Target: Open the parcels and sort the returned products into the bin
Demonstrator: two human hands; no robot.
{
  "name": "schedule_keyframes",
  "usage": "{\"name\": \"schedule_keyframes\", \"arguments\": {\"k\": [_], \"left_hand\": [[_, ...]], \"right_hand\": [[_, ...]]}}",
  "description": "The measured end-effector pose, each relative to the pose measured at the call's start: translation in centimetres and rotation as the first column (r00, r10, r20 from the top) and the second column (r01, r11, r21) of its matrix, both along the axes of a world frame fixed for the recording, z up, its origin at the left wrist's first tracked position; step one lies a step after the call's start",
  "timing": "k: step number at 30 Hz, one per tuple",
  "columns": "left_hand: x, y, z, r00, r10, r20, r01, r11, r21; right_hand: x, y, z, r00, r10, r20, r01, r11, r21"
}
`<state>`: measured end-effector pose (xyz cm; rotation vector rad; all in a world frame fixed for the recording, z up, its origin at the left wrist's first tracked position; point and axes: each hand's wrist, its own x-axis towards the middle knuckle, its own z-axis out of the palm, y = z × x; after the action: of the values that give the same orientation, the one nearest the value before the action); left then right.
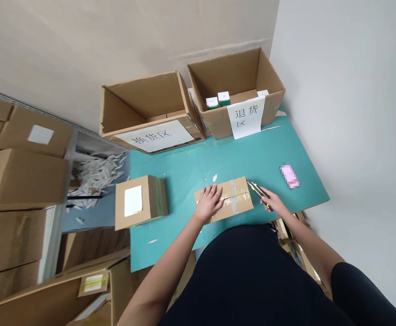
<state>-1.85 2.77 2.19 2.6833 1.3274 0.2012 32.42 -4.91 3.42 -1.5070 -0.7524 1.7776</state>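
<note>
Left hand [209, 203] spread flat on taped brown cardboard parcel [224, 200], mid-frame on teal work mat [191, 170]; right hand [276, 203] closed around black-and-yellow utility knife [259, 194], just beside parcel

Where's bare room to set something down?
Bare teal board lies between the open cartons and the parcel, and between the right carton and the pink item. It's crowded at the near edge, around the left hand, right hand and knife.
</note>
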Motion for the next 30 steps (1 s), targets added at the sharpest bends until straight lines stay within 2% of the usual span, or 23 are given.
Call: {"name": "schedule_keyframes", "arguments": {"k": [11,18,30], "left_hand": [[-0.3,0.1,-0.1,0.998,0.023,0.054,-0.023,1.000,-0.008],[-0.4,0.1,-0.2,0.999,-0.002,0.035,0.002,1.000,-0.016],[-0.1,0.1,-0.1,0.999,-0.009,0.043,0.010,1.000,-0.021]], "right_hand": [[0.5,-1.4,0.5,0.998,0.024,-0.056,-0.026,0.999,-0.032],[1.0,-2.2,1.3,0.997,0.073,-0.026,-0.075,0.996,-0.050],[-0.6,-4.7,1.1,1.000,-0.002,-0.020,0.001,0.999,-0.051]]}}
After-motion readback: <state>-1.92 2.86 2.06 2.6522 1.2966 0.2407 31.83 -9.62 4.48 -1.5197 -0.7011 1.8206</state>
